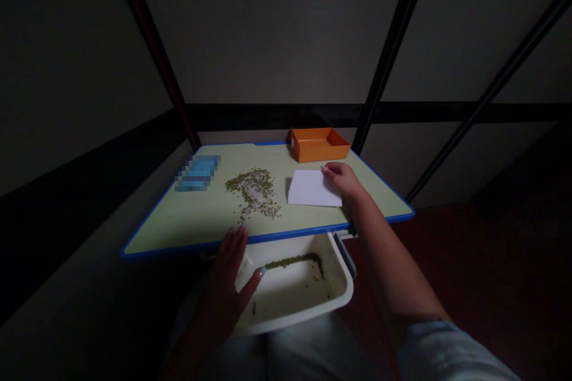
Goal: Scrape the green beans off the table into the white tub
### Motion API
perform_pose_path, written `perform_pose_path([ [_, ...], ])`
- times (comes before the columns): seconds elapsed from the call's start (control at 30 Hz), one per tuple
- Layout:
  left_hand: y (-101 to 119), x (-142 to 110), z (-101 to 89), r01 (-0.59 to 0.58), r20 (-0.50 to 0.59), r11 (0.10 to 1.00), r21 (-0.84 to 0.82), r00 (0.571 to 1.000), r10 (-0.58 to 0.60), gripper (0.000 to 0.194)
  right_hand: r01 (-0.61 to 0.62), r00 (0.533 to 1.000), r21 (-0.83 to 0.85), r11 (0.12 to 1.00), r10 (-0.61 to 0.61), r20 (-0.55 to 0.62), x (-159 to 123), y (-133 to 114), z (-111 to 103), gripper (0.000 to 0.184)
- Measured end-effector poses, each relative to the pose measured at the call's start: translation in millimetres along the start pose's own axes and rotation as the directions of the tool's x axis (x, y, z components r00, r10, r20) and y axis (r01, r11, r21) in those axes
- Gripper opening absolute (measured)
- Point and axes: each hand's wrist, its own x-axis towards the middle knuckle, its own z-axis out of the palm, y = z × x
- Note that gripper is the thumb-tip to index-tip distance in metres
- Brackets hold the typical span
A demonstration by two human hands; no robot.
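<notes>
My left hand [232, 271] rests with flat, stretched fingers on the left rim of a white basin [308, 303] held on my lap under the table's front edge. A line of green beans [292, 261] lies inside the basin along its far wall. My right hand [342, 178] lies on the right edge of a white card [310, 189] on the pale green table [187, 223], its fingers curled on the card's far corner. A scattered pile of green beans mixed with white grains [254, 190] sits left of the card.
An orange box [318, 144] stands at the table's far edge, behind the card. A blurred blue item [199, 172] lies at the table's left. Dark wall panels with black bars stand close behind. The floor at right is dark red.
</notes>
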Motion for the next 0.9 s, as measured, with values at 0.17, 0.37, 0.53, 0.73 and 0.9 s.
perform_pose_path([
  [0.17, 0.2, -0.4, -0.3, 0.003, 0.016, 1.000, 0.002, 1.000, -0.003, 0.071, -0.028, 0.999, -0.003, 1.000, 0.028, -0.038, -0.1, -1.0, -1.4, 0.047],
  [0.37, 0.4, -1.5, 0.5, 0.009, 0.012, 1.000, 0.014, 1.000, -0.009, 0.072, -0.003, 1.000, -0.052, 0.999, 0.002, -0.011, -1.2, -4.4, -1.0, 0.046],
  [0.53, 0.4, -1.0, 0.3, 0.015, 0.017, 1.000, 0.007, 1.000, -0.015, 0.072, 0.011, 1.000, -0.047, 0.999, -0.010, 0.030, -2.1, -5.5, 0.2, 0.047],
  [0.73, -0.4, -0.6, -0.1, -0.009, 0.008, 1.000, 0.014, 1.000, 0.009, 0.071, 0.031, 0.998, -0.022, 0.999, -0.030, 0.060, -2.9, -4.7, 0.1, 0.047],
  [0.9, 0.6, -1.5, 0.7, 0.005, 0.009, 1.000, 0.014, 1.000, -0.005, 0.070, 0.044, 0.997, -0.007, 0.999, -0.043, 0.068, -2.8, -3.7, 0.6, 0.047],
])
